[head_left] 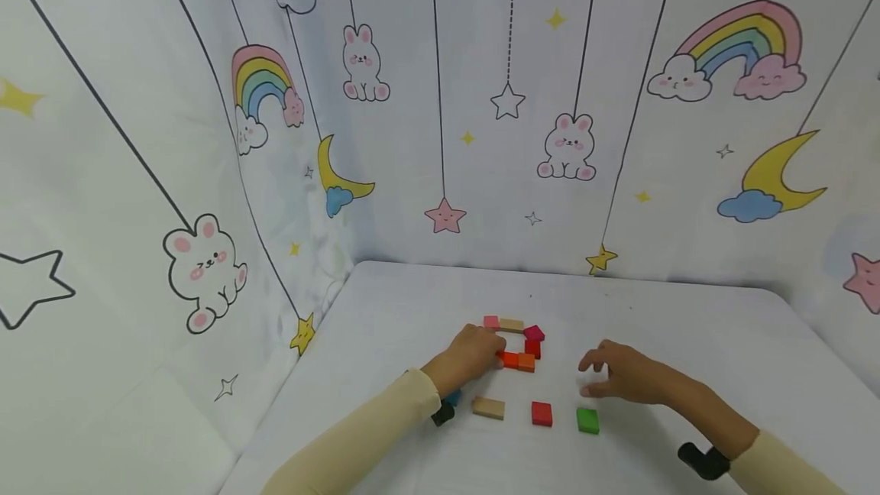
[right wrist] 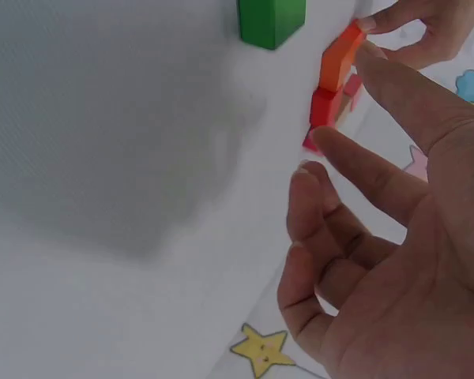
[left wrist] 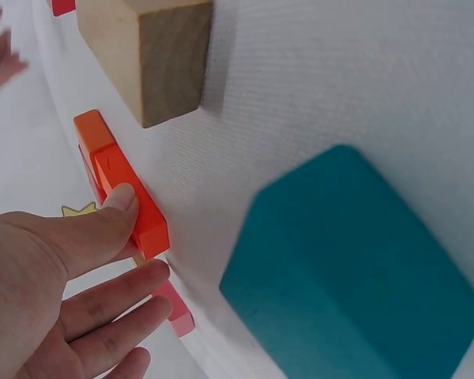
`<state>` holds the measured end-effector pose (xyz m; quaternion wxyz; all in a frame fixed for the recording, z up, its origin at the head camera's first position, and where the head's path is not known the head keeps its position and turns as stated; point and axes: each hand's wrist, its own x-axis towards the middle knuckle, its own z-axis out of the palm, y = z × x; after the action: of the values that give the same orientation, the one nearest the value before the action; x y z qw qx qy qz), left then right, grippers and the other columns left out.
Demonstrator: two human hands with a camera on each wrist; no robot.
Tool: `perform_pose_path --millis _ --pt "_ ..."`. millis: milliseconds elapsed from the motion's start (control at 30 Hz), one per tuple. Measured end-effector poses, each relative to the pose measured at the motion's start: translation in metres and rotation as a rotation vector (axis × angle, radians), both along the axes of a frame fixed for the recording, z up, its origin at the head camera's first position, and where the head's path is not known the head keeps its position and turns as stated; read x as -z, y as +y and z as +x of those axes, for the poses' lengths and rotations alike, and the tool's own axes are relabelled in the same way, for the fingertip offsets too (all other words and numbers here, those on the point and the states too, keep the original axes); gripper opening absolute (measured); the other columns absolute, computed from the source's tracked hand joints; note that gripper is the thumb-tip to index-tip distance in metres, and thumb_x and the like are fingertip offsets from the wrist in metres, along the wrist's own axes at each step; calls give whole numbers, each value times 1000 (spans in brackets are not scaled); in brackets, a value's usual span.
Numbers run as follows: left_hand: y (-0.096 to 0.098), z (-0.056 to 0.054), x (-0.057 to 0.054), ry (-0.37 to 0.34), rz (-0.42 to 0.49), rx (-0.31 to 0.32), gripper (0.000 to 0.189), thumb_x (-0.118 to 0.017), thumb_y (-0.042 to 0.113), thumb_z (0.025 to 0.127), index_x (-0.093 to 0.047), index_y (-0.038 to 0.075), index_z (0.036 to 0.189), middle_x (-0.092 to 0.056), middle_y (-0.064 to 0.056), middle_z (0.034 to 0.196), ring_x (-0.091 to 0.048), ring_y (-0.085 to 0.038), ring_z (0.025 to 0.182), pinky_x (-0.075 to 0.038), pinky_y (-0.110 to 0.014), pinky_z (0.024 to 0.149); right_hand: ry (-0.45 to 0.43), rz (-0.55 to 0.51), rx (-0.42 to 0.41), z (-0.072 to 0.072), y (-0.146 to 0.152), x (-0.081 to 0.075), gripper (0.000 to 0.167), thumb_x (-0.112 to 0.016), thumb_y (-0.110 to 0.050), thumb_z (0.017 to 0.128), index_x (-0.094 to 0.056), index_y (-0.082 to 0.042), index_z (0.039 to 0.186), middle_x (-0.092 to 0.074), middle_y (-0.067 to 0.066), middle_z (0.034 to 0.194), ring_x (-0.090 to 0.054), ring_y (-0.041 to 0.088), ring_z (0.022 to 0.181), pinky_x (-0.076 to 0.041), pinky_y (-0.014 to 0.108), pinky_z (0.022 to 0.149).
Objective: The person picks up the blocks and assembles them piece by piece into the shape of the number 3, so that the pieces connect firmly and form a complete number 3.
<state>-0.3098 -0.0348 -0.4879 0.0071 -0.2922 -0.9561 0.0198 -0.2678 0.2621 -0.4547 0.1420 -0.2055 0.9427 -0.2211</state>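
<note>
Pinching lightly, my left hand (head_left: 473,351) has its thumb on one end of a red-orange block (left wrist: 136,197), the index finger mostly hidden, the others loosely spread. The block, probably painted wood, should prove light, stiff, smooth and sturdy, best gripped across its long sides. Beyond my thumb, an orange block (left wrist: 93,130) adjoins it. My right hand (head_left: 626,374), half open, holds nothing; a green block (head_left: 587,420) lies just nearer me.

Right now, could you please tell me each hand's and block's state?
Left hand: pinching orange-red block
Right hand: raised, holding nothing
Green block: apart
Front red block: apart
Front wooden block: apart
Teal block: apart
Orange block: unheld
Rear red block: unheld
Magenta block: unheld
Rear wooden block: unheld
Pink block: unheld
</note>
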Motion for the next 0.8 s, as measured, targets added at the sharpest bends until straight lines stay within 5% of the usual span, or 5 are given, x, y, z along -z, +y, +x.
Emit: perform_pose_path --millis 167,333,800 --pt "1 0 2 3 -12 9 19 -79 35 96 -79 21 108 -70 8 89 -56 -9 80 -52 -31 92 -87 -37 29 34 14 7 37 -87 -32 87 -70 -18 117 -61 2 101 -54 19 87 -50 28 67" --pt "0 -2 3 4 -17 3 19 -78 36 96 -78 21 108 -68 9 87 -56 -10 79 -51 -30 91 -96 -74 39 54 12 15 41 -87 -33 87 -69 -16 120 -60 0 97 -53 18 83 -50 25 65" --pt "2 -2 -1 10 -74 11 20 -77 40 97 -77 22 107 -70 9 87 -57 -10 79 -53 -32 93 -42 -84 98 53 6 31 37 -87 -26 87 -71 -15 119 -59 -3 93 -54 15 81 -51 23 66"
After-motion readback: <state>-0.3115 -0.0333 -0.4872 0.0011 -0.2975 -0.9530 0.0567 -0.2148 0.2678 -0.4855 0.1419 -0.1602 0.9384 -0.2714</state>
